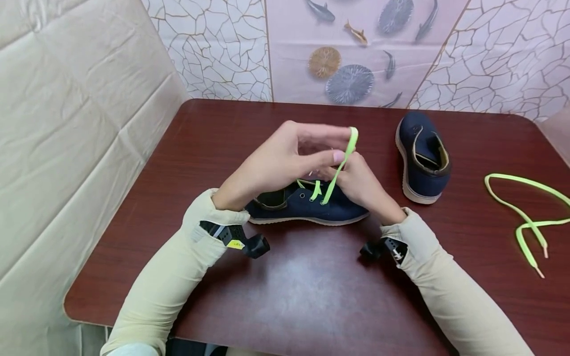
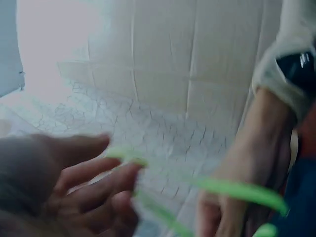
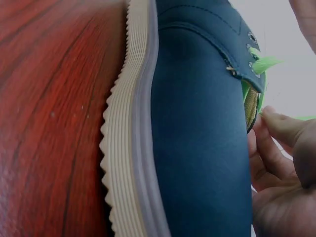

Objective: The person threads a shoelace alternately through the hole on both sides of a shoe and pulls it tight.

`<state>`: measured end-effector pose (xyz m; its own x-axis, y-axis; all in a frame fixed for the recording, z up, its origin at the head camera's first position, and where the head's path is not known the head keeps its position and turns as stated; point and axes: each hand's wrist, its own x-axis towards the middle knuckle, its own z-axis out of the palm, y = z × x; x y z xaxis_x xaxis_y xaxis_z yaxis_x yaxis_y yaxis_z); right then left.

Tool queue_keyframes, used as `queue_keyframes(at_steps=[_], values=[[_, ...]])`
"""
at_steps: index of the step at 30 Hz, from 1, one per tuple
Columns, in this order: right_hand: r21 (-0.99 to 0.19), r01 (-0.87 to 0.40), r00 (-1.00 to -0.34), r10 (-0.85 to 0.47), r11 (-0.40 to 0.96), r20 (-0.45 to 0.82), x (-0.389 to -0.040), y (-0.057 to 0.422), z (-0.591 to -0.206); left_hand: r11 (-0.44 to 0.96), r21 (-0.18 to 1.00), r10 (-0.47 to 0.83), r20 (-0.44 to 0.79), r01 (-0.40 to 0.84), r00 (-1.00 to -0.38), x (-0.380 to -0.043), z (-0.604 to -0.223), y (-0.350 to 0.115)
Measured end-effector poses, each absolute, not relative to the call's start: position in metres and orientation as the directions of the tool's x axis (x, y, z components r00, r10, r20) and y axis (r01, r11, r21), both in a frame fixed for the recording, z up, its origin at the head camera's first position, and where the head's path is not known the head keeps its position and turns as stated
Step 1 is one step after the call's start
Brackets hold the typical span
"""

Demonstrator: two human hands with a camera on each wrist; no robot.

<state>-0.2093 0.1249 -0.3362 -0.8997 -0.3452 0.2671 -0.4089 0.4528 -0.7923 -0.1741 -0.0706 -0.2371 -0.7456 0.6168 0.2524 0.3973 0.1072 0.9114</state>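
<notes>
A navy shoe (image 1: 307, 210) lies lengthwise on the table, toe to the right, with a bright green shoelace (image 1: 337, 178) through some of its eyelets. Above it, my left hand (image 1: 285, 155) is raised with fingers extended and thumb apart. The lace runs up from an eyelet and loops over its fingertips; in the left wrist view the green strand (image 2: 237, 190) is blurred. Beyond the toe part, my right hand (image 1: 358, 185) reaches in. Its thumb and forefinger (image 3: 284, 126) pinch the lace beside the tongue opening in the right wrist view.
A second navy shoe (image 1: 423, 163), with no lace showing, stands at the back right. Another green shoelace (image 1: 530, 225) lies loosely crossed near the right edge of the brown table (image 1: 285, 291). Patterned cloth hangs behind the table, and pale cloth (image 1: 80, 123) hangs at the left.
</notes>
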Motion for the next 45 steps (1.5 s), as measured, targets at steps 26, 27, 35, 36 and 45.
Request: queue_keyframes(at_steps=[26, 27, 35, 36, 45], values=[[-0.914, -0.210, -0.892, -0.451, 0.348, 0.033, -0.210, 0.117, -0.344, 0.551, 0.383, 0.819, -0.080, 0.741, -0.568, -0.229, -0.276, -0.105], [-0.915, -0.198, -0.894, -0.448, 0.352, 0.022, -0.210, 0.117, -0.343, 0.541, 0.387, 0.825, -0.074, 0.747, -0.560, -0.230, -0.276, -0.105], [-0.922, -0.113, -0.891, -0.448, 0.371, -0.071, -0.209, 0.121, -0.338, 0.588, 0.338, 0.794, -0.068, 0.735, -0.604, -0.226, -0.276, -0.099], [-0.923, -0.105, -0.890, -0.450, 0.369, -0.079, -0.208, 0.121, -0.337, 0.601, 0.316, 0.786, -0.065, 0.734, -0.615, -0.225, -0.276, -0.097], [-0.944, -0.124, -0.896, -0.443, 0.305, -0.026, -0.206, 0.121, -0.340, 0.626, 0.206, 0.773, -0.043, 0.752, -0.632, -0.222, -0.276, -0.090]])
